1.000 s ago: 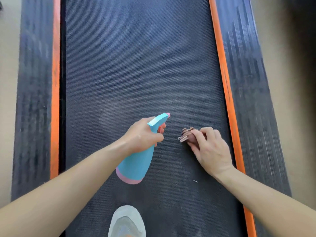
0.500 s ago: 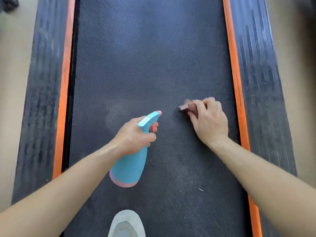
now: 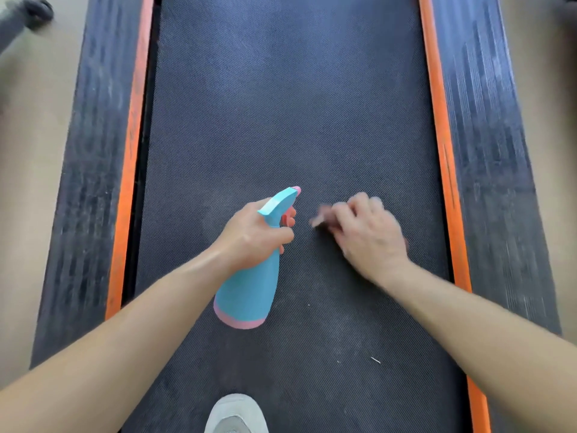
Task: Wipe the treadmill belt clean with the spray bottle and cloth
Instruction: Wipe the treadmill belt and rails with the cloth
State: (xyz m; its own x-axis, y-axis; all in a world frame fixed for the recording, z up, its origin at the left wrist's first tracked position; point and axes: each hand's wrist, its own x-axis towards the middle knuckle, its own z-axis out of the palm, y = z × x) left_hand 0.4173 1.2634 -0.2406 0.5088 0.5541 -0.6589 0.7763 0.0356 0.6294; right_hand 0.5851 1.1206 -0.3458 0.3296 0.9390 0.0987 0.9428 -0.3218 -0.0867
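**Head view, near to far.** At the near edge the toe of a grey shoe (image 3: 235,414) stands on the treadmill belt (image 3: 281,104), cut off by the frame. A white fleck (image 3: 375,360) lies on the belt to its right. Both forearms enter from the near corners.

The left hand (image 3: 253,235) is wrapped round the neck of the teal spray bottle (image 3: 249,292), with a finger on the red trigger (image 3: 288,218). The bottle is held about midway across the belt. Its long axis runs from the pink-banded base (near) to the nozzle (far, canted slightly right).

The right hand (image 3: 371,235) is just right of the nozzle and level with it, fingers curled over the cloth (image 3: 321,218). Only a pale, blurred smear of the cloth shows at the fingertips; the rest is hidden under the palm. Whether it lies flat on the belt cannot be told. The two hands are near each other but apart.

**Judgement:** the coming move turns on the nozzle's line, which passes just left of the cloth toward the far belt. Spray would therefore land ahead of the cloth, and the right hand is the nearer one to follow it.

The left orange strip (image 3: 129,170) and right orange strip (image 3: 443,170) bound the belt, with the left side rail (image 3: 90,151) and right side rail (image 3: 487,151) outside them. At the far left a dark object (image 3: 28,10) on the floor (image 3: 31,151) is too blurred to name.
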